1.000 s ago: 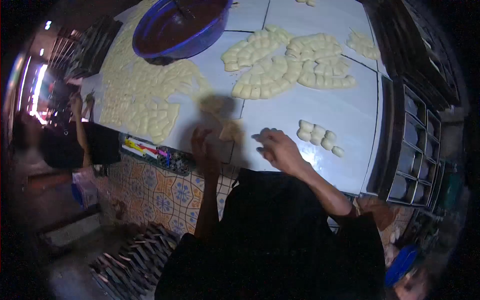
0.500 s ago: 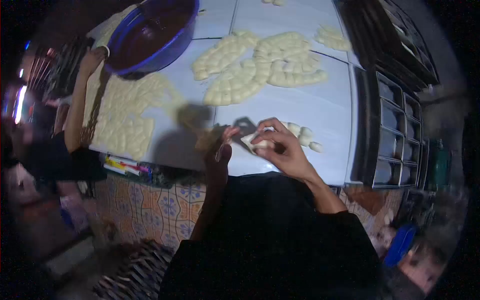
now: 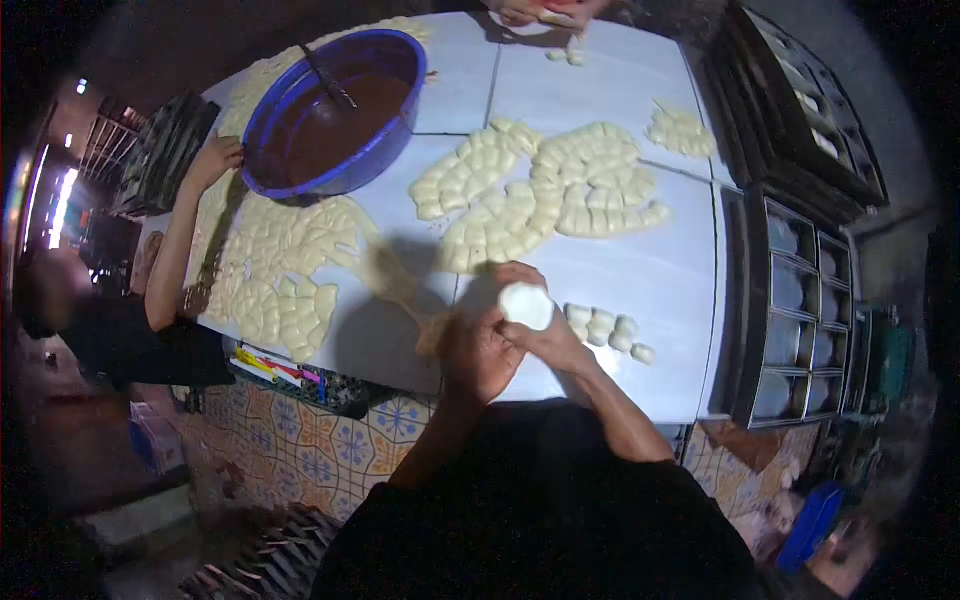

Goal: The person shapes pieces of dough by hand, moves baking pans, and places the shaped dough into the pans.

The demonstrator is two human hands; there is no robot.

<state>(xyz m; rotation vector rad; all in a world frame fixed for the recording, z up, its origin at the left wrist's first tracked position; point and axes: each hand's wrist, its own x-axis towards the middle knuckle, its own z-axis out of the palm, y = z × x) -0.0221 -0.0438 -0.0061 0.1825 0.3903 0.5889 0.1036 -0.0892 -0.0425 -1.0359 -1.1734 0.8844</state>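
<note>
A round, flattened piece of pale dough (image 3: 526, 306) is held up above the front of the table, its face toward me. My right hand (image 3: 556, 344) is closed around its lower right edge, with fingers showing at the top behind it. My left hand (image 3: 480, 358) is closed against the left side of the same piece; its fingertips are partly in shadow. Beside my right hand, a short group of small dough balls (image 3: 601, 327) lies on the white tiled table (image 3: 670, 290). Scored sheets of dough pieces (image 3: 495, 225) lie beyond my hands.
A blue basin (image 3: 416, 110) of brown filling, with a utensil in it, stands at the back left beside more dough pieces (image 3: 285, 245). A co-worker's hand (image 3: 215, 160) touches its rim. Another person's hands (image 3: 545, 12) are at the far edge. Divided metal trays (image 3: 790, 310) stand right.
My left hand has come in to meet the right, and the dough piece now faces me as a round disc. The view has shifted, bringing another person's hands into sight at the far edge.
</note>
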